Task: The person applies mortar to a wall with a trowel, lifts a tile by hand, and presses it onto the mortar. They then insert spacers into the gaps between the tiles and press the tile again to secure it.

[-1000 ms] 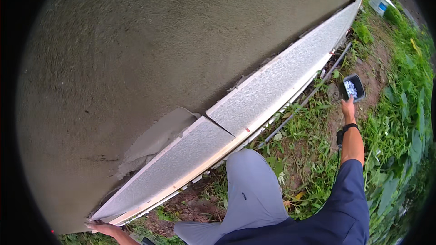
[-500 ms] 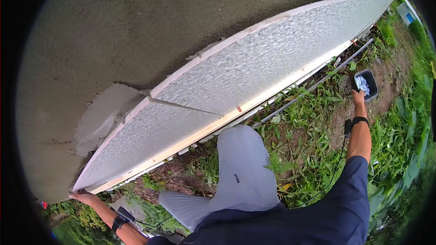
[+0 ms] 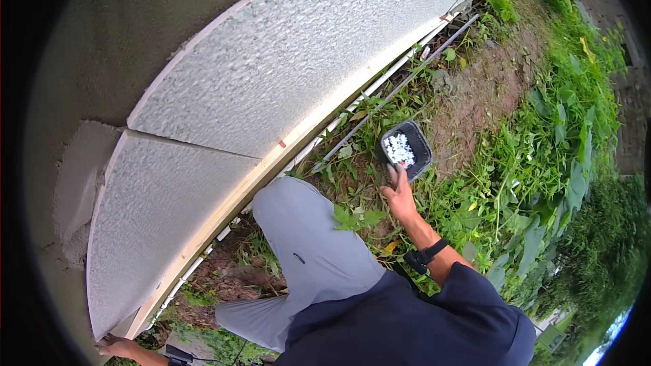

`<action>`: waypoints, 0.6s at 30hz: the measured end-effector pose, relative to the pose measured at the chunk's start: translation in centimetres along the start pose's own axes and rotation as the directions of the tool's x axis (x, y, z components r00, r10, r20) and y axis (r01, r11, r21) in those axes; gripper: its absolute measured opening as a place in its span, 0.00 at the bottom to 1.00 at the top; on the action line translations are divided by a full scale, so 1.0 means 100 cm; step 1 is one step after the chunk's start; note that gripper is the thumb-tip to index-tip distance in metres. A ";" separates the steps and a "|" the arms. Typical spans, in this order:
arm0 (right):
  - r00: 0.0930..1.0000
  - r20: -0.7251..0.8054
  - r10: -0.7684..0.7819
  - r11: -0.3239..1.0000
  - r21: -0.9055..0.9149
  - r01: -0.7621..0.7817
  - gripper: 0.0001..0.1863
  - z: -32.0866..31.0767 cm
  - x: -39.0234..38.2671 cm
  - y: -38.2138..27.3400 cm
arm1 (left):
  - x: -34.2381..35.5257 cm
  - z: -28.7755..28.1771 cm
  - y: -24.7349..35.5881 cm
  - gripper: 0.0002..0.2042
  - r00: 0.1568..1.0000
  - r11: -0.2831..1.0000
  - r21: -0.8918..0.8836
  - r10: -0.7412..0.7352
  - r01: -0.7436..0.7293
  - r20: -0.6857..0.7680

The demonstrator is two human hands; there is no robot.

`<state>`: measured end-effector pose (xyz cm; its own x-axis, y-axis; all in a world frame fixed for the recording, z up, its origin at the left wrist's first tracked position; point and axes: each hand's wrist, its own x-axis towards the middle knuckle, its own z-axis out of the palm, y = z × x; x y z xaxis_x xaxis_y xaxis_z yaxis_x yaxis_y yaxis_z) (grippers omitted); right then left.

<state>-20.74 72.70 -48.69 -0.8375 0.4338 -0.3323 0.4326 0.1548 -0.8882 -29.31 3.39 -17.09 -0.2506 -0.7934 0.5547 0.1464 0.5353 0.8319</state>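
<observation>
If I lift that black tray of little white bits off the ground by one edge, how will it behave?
The black tray looks thin-walled and shallow, so it probably flexes and weighs little. The white bits lie loose, so tilting would likely spill them. The right hand touches only its near rim, a grip apt to tip it.

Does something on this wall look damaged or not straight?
Yes. Left of the two white foam boards, a grey plaster patch has rough, broken edges. The seam between the boards also runs slanted.
</observation>
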 end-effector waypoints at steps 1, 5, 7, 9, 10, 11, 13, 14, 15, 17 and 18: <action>0.997 0.056 -0.050 0.999 0.010 0.049 0.42 0.012 -0.009 0.000 | 0.003 -0.001 -0.005 0.33 1.000 1.000 0.006 -0.003 0.003 0.012; 0.943 0.326 -0.060 0.985 -0.134 0.109 0.42 0.047 -0.020 0.002 | -0.019 -0.005 -0.013 0.35 1.000 0.999 0.031 -0.015 0.015 -0.016; 0.906 0.387 -0.171 0.946 -0.194 0.261 0.42 0.064 -0.019 0.026 | -0.002 -0.036 -0.047 0.37 0.999 0.989 0.146 -0.017 0.023 -0.041; 0.895 0.445 -0.035 0.937 -0.297 0.185 0.41 0.059 -0.014 0.023 | -0.048 -0.027 -0.053 0.37 0.996 0.965 0.260 0.051 -0.030 -0.075; 0.868 0.488 0.093 0.910 -0.396 0.125 0.40 0.055 -0.007 0.016 | -0.072 -0.023 -0.053 0.37 0.986 0.927 0.366 0.127 -0.079 -0.109; 0.903 0.429 0.029 0.893 -0.417 0.170 0.32 0.049 -0.006 -0.016 | -0.086 -0.029 -0.060 0.38 0.977 0.890 0.419 0.209 -0.178 -0.029; 0.960 0.273 -0.065 0.828 -0.523 0.204 0.18 0.033 0.009 -0.037 | -0.120 -0.022 -0.066 0.45 0.961 0.829 0.488 0.255 -0.272 0.103; 0.960 0.222 -0.169 0.821 -0.508 0.262 0.15 0.031 0.025 -0.025 | -0.131 -0.020 -0.065 0.52 0.958 0.785 0.553 0.264 -0.281 0.111; 0.961 0.197 -0.192 0.741 -0.613 0.273 0.13 0.029 0.038 -0.019 | -0.159 -0.005 -0.048 0.56 0.972 0.808 0.541 0.190 -0.234 0.137; 0.941 0.277 -0.193 0.582 -0.740 0.337 0.12 0.024 0.067 0.004 | -0.202 0.027 -0.034 0.57 0.979 0.811 0.562 0.057 -0.161 0.198; 0.946 0.300 -0.120 0.528 -0.788 0.316 0.14 0.027 0.074 0.010 | -0.227 0.048 -0.013 0.56 0.981 0.863 0.499 -0.019 -0.080 0.191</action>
<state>-27.44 73.69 -52.87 -0.9446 0.1260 -0.3030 0.2266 0.9183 -0.3245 -28.42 22.10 -30.89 -0.4314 -0.7337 0.5249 -0.3313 0.6700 0.6643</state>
